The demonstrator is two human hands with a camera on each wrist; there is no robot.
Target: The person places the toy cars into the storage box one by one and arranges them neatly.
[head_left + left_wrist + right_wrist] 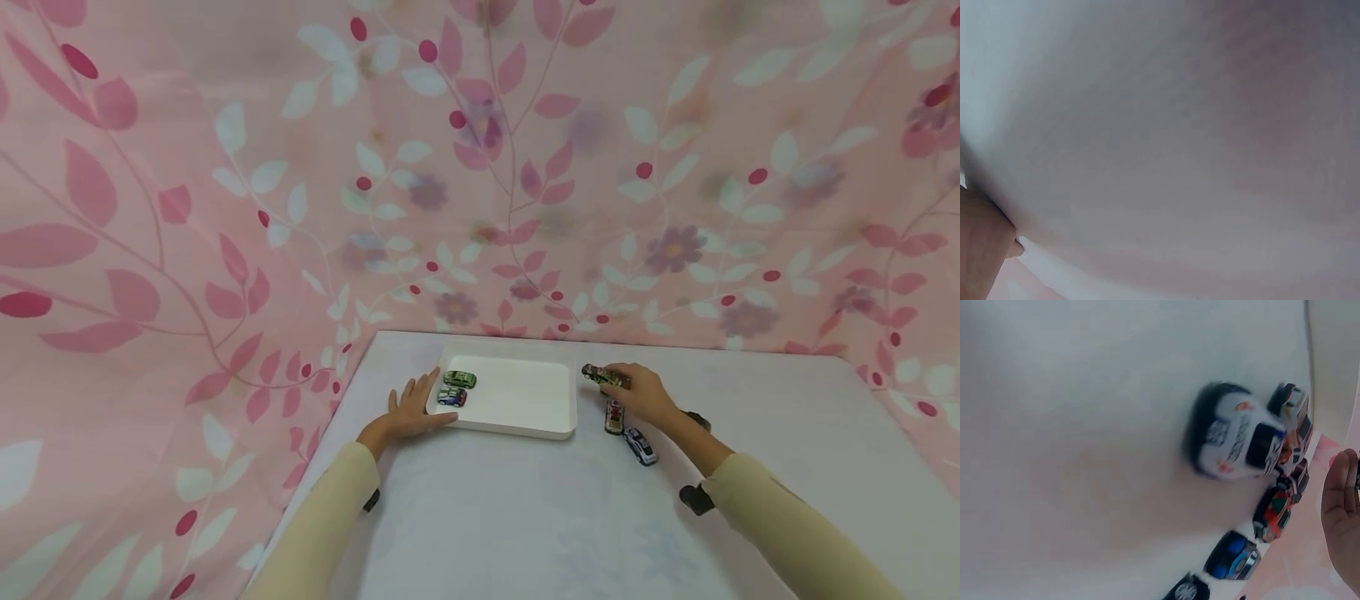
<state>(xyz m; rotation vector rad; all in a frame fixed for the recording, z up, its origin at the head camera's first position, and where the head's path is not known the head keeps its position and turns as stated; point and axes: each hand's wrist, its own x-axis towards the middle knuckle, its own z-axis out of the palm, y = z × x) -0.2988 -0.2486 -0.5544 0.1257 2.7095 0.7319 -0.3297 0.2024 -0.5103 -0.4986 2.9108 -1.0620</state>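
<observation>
We see the left hand (411, 414) with its fingers spread wide and gripping nothing, index finger and thumb against the left end of the white tray (525, 396); inside, at that end, a green car (459, 379) sits just beside a blue-and-white car (452, 397); to the tray's right, the right hand (641, 390) pinches a dark-green car (600, 375) (whether it touches the table (480, 517), we cannot tell); nearer us lie a red car (614, 417) and a white car (640, 446).
</observation>
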